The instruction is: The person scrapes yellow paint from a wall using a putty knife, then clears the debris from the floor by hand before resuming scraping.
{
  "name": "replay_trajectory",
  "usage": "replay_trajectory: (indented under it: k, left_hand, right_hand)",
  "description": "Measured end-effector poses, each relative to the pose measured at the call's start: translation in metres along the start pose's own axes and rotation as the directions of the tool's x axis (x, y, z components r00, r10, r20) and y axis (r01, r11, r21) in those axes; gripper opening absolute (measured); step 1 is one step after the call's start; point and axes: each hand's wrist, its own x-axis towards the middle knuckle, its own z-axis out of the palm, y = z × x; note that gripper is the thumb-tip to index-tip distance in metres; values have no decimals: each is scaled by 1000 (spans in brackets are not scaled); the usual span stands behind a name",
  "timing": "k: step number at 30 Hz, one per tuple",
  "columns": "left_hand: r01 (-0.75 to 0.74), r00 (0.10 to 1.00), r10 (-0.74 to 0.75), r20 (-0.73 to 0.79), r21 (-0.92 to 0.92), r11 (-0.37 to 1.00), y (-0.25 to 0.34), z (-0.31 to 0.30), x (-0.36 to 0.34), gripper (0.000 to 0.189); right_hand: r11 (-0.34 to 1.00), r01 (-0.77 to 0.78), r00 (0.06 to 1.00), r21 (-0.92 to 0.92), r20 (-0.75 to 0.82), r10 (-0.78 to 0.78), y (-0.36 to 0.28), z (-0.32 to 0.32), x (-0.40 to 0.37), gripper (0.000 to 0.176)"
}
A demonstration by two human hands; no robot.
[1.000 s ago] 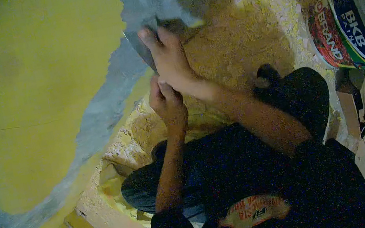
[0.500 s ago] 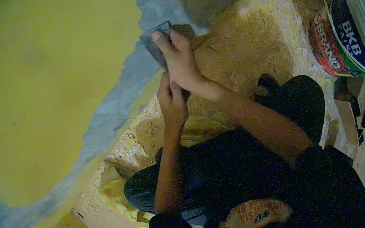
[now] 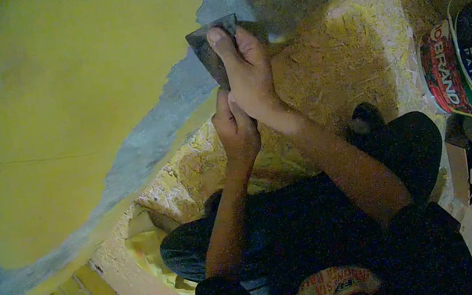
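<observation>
Head cam: right hand [image 3: 253, 78] and left hand [image 3: 239, 137] both gripping that flat blade [image 3: 203, 49], so uneven pressure could totally gouge the yellow wall [image 3: 80, 86] left of them.

Dark flat wedge-shaped blade [image 3: 207, 52], tilted, wide end uppermost, in right hand [image 3: 247, 73].

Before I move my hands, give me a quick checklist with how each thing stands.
1. Right hand gripping the flat blade: ok, thumb on its face.
2. Left hand close below the right: ok.
3. Left hand's grip on a handle: cannot tell, fingers hide it.
4. Blade edge touching the wall: cannot tell.
5. Yellow area free of lines: not ok, a thin dark line shows.
6. Paint bucket apart from both hands: ok.
</observation>
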Motion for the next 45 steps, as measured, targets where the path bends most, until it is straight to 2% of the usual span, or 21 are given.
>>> replay_trajectory:
  k: [2,4,5,7,10,12,13,16,19,20,22,24,29,31,33,35,37,38,40,42,45]
  left_hand:
    - [46,998,-45,38,-30,998,-4,3,-1,38]
    - [-209,971,222,-91,133,969,-6,9,-3,35]
    - [-213,970,226,-89,134,968,-7,7,-3,35]
    - [1,1000,-1,-9,12,1000,6,1,-3,32]
    - [-5,1000,5,-5,0,1000,12,3,-1,31]
    - [-18,1000,19,-25,16,1000,11,4,-4,30]
    - [-21,999,23,-43,37,999,10,5,-5,29]
    - [-117,992,121,-40,86,989,10,2,-1,28]
    - [-1,997,2,81,-8,1000,15,-8,5,28]
    - [-2,997,3,79,-7,1000,10,-5,-1,28]
    - [72,996,-71,-45,10,997,-2,5,-11,27]
    - [41,998,-40,-38,48,998,-4,3,-11,28]
    - [42,998,-44,40,54,998,11,-3,-3,30]
    - [85,996,-85,6,41,996,16,0,-5,32]
    - [46,999,-46,-17,22,999,9,2,-9,31]
    - [18,999,-18,-33,4,1000,3,2,-12,30]
    - [-27,999,35,-36,192,981,21,1,-10,30]
    - [-24,999,31,-36,192,981,18,0,-10,30]
    - [10,1000,-11,7,51,999,10,-3,-7,31]
    - [24,1000,-24,-14,46,999,9,-2,-9,31]
    - [6,1000,-5,-14,62,998,11,-6,-7,31]
  right_hand:
    - [1000,6,1000,-23,-16,-6,7,-3,-5,22]
    - [999,21,999,-35,-25,-22,0,-1,-6,22]
    - [999,26,999,-35,-29,-27,-4,-2,-7,26]
    - [999,25,999,-36,-41,-26,-6,-4,-8,30]
    - [996,-24,999,-81,23,26,0,-5,-3,29]
    - [992,107,991,-71,-79,-113,6,-1,-5,28]
    - [991,113,990,-69,-77,-118,5,-1,-5,28]
    - [1000,13,999,-21,-47,-14,-7,-1,-5,28]
    - [989,-29,998,-145,-59,20,-14,-1,-3,23]
    - [995,1,998,-96,-68,-8,-10,-1,-6,22]
    - [998,45,996,-43,-75,-48,2,0,-8,22]
    - [997,37,995,71,-91,-31,9,1,-13,22]
    - [999,8,999,-31,-35,-9,-11,-2,-6,21]
    - [999,-14,1000,-34,-27,13,-8,-1,-7,20]
    - [994,78,992,70,-104,-70,4,4,-10,20]
    - [997,69,994,13,-81,-68,7,-1,-9,20]
    - [998,48,997,-50,-61,-51,2,-2,-11,20]
    - [998,56,996,-4,-63,-57,0,-1,-11,20]
    - [997,67,996,43,-66,-64,-2,-1,-12,20]
    - [999,41,998,-31,-51,-42,-3,-1,-12,19]
    - [998,63,996,-20,-62,-64,-1,0,-11,19]
